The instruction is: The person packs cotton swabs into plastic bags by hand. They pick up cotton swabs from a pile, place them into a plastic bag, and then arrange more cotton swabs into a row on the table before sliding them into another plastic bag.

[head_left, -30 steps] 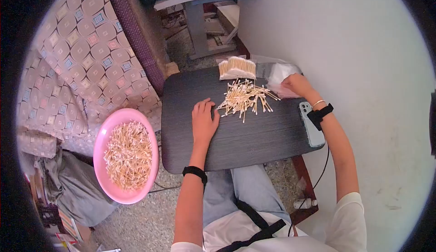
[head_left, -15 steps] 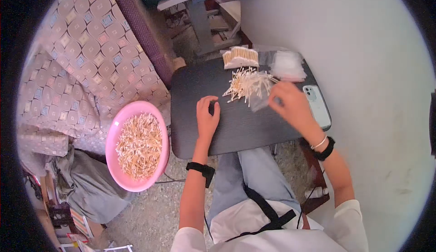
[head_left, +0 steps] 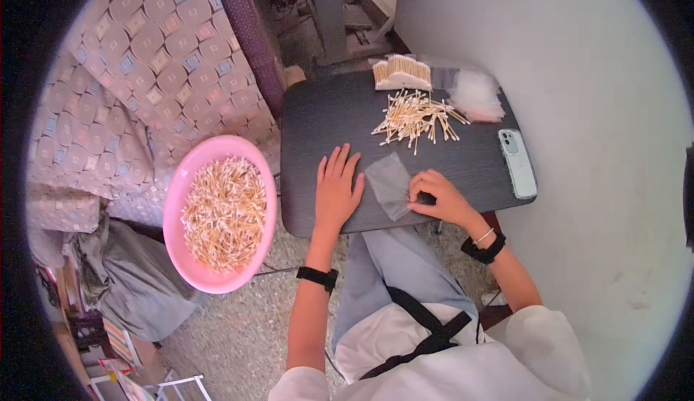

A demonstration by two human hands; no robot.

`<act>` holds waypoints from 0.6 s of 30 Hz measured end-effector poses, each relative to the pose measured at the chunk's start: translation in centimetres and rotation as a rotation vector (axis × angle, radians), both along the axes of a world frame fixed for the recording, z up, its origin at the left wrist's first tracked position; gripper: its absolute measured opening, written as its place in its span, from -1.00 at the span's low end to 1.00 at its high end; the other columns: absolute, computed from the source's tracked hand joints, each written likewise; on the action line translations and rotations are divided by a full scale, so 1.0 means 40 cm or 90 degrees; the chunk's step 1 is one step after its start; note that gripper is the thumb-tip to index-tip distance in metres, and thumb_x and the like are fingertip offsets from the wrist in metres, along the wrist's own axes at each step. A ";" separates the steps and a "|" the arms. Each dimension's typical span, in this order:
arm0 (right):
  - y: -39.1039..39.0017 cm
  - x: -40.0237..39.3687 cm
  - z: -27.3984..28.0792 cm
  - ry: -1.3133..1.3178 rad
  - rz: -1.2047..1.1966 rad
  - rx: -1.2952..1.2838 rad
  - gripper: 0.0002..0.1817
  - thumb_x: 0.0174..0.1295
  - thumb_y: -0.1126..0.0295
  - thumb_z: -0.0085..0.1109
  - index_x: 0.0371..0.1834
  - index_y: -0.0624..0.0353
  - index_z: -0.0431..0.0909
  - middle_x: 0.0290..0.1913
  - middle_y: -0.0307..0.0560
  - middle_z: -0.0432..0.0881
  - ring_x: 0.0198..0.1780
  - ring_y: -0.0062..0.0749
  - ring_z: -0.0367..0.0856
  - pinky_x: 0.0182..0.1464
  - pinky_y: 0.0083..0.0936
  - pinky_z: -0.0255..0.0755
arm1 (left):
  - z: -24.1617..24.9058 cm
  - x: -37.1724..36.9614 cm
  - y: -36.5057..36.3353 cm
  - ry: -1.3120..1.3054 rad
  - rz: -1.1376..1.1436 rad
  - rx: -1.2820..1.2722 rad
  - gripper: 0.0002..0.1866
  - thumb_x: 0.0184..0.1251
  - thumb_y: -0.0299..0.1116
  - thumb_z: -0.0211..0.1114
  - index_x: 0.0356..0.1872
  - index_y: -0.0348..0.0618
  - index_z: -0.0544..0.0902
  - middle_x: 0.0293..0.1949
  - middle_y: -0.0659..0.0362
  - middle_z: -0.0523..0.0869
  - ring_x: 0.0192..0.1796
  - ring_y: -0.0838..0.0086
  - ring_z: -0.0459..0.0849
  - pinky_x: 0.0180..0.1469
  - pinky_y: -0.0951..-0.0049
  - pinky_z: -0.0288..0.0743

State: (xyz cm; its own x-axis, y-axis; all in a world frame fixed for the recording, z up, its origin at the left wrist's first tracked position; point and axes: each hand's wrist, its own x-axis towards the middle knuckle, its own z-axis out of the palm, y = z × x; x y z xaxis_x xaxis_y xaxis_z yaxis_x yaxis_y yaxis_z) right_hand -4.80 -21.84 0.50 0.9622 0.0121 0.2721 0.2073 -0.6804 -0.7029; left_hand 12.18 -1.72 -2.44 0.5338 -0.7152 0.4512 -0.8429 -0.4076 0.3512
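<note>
My right hand (head_left: pixel 437 197) pinches the edge of a clear plastic bag (head_left: pixel 389 184) near the front of the dark table (head_left: pixel 307 130). The bag lies flat and looks empty. Just left of it, my left hand (head_left: pixel 338 188) rests on the tabletop with its fingers spread, holding nothing. Beyond both hands is a loose pile of cotton swabs (head_left: pixel 416 117). Behind that pile sits a neat bundle of cotton swabs (head_left: pixel 403 74) in clear plastic.
A stack of clear bags (head_left: pixel 476 96) lies at the table's back right, with a phone (head_left: pixel 517 162) at the right edge beside the wall (head_left: pixel 578 112). Left of the table stands a pink basin (head_left: pixel 173 213) full of swabs. A patterned sofa (head_left: pixel 166 47) is behind it.
My right hand has drawn the plastic bag from over the swab pile toward the table's front. My left hand has gone from curled to spread flat. The view has shifted slightly.
</note>
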 end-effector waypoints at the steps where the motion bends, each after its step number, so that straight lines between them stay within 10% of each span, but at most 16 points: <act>1: -0.004 0.002 -0.002 0.007 0.010 0.003 -0.78 0.10 0.29 0.40 -0.41 0.10 0.52 -0.21 -0.25 0.57 -0.07 -0.26 0.50 0.09 -0.36 0.32 | 0.001 0.004 -0.003 -0.002 0.003 0.002 -0.56 0.40 -0.22 0.15 0.25 -0.10 0.50 0.40 0.03 0.40 0.47 0.17 0.30 0.50 0.05 0.05; 18: -0.009 0.002 -0.021 -0.051 -0.008 0.033 -0.88 0.05 0.36 0.33 -0.40 0.07 0.58 -0.30 -0.29 0.64 -0.17 -0.30 0.53 0.00 -0.37 0.38 | -0.006 0.004 -0.005 0.029 0.019 -0.029 -0.63 0.38 -0.26 0.19 0.16 -0.10 0.58 0.34 0.08 0.49 0.44 0.18 0.36 0.50 0.09 0.10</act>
